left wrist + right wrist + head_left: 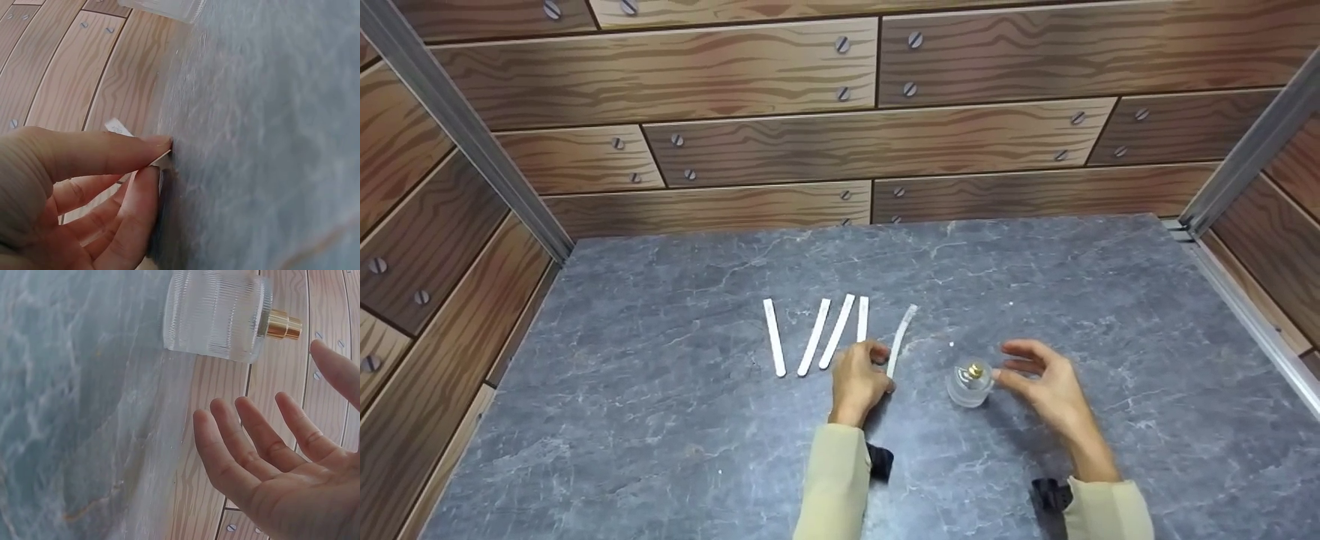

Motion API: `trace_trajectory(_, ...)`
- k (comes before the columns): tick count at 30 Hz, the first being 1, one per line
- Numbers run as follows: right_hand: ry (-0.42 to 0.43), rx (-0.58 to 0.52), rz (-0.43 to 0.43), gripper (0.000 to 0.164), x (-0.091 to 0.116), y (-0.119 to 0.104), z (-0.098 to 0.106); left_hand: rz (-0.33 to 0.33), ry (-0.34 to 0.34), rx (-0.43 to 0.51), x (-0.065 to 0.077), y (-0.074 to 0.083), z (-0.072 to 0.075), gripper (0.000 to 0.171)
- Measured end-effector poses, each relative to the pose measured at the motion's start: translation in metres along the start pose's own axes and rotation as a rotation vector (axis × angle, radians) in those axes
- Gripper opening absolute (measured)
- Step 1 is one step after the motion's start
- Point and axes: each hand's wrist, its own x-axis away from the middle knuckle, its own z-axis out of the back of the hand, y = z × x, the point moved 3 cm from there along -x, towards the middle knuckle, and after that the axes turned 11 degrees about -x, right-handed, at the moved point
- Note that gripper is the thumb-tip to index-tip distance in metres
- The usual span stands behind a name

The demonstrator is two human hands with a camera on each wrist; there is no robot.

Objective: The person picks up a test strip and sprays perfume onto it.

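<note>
A narrow white paper strip (pixel 901 337) is pinched at its near end between the thumb and forefinger of my left hand (pixel 856 381). In the left wrist view, part of the strip (pixel 117 126) shows behind the fingers, with faint marks on its far end. To its right, a ribbed clear glass perfume bottle (pixel 967 388) stands upright on the table; its gold spray nozzle (pixel 284 325) is uncapped. Just right of the bottle is my right hand (pixel 1054 390), its fingers spread and loosely bent, holding nothing. The right wrist view shows a gap between those fingers and the bottle.
Several more white strips (pixel 774 337) lie spread on the grey marbled tabletop (pixel 660 420), left of and beyond my left hand. One is partly hidden by that hand. Wood-patterned panels (pixel 757 71) and metal frame posts (pixel 487 142) enclose the table's back and sides.
</note>
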Motion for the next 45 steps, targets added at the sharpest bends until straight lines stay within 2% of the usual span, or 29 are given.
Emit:
trace_trajectory(7, -0.012, -0.019, 0.004, 0.050, 0.000, -0.003, -0.002, -0.059, -0.038, 0.084, 0.001, -0.003, 0.003, 0.038)
trace_trajectory(14, -0.014, -0.015, 0.000, 0.050, 0.003, -0.004, -0.002, -0.075, -0.024, 0.137, 0.005, -0.003, 0.008, 0.036)
trace_trajectory(19, -0.001, -0.021, 0.007, 0.048, 0.003, -0.005, -0.003, -0.054, -0.022, 0.174, 0.006, -0.002, 0.011, 0.033)
trace_trajectory(25, 0.005, -0.045, 0.010, 0.046, 0.003, -0.003, -0.008, -0.014, -0.033, 0.267, 0.011, -0.004, 0.011, 0.034)
trace_trajectory(30, -0.015, -0.055, -0.015, 0.048, 0.005, -0.001, -0.011, -0.008, -0.022, 0.280, 0.014, -0.007, 0.008, 0.034)
trace_trajectory(34, -0.031, -0.064, -0.030, 0.051, 0.006, 0.000, -0.013, 0.016, -0.057, 0.331, 0.016, -0.009, 0.007, 0.035)
trace_trajectory(39, -0.046, -0.014, -0.023, 0.054, 0.005, 0.001, -0.017, 0.071, -0.108, 0.401, 0.018, -0.012, 0.009, 0.040)
trace_trajectory(45, -0.054, 0.011, 0.011, 0.053, 0.004, 0.001, -0.022, 0.061, -0.124, 0.431, 0.021, -0.015, 0.012, 0.041)
